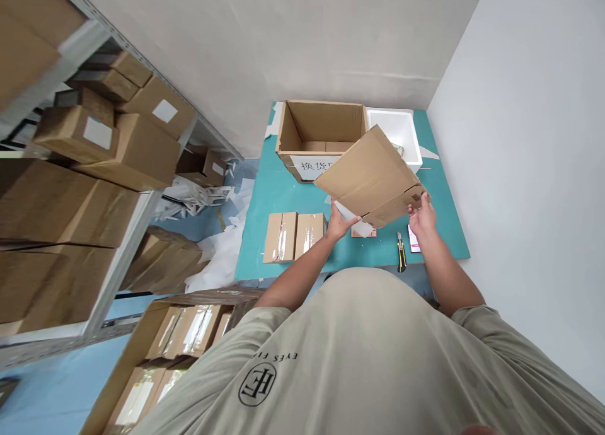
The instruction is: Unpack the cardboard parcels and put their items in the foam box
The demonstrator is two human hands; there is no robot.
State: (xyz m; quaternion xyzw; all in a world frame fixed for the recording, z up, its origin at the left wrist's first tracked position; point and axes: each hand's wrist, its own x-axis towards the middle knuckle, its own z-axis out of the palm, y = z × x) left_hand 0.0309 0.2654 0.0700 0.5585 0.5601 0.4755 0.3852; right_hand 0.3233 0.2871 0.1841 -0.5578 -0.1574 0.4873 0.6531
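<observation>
Head-height view, forward and down

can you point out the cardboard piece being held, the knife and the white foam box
Cardboard piece [371,178]: head view, middle of its broad face.
Knife [401,256]: head view, on the yellow and black handle.
White foam box [391,123]: head view, on its inner far wall.

The person wears a plain greyish-khaki T-shirt [378,359] with short sleeves [479,324] that leave the forearms [305,268] bare. On the left chest sits a black oval emblem [258,384] enclosing stylised letters, with partly legible black lettering [276,357], "EYES FI", below. The hands [422,219] are ungloved.
</observation>
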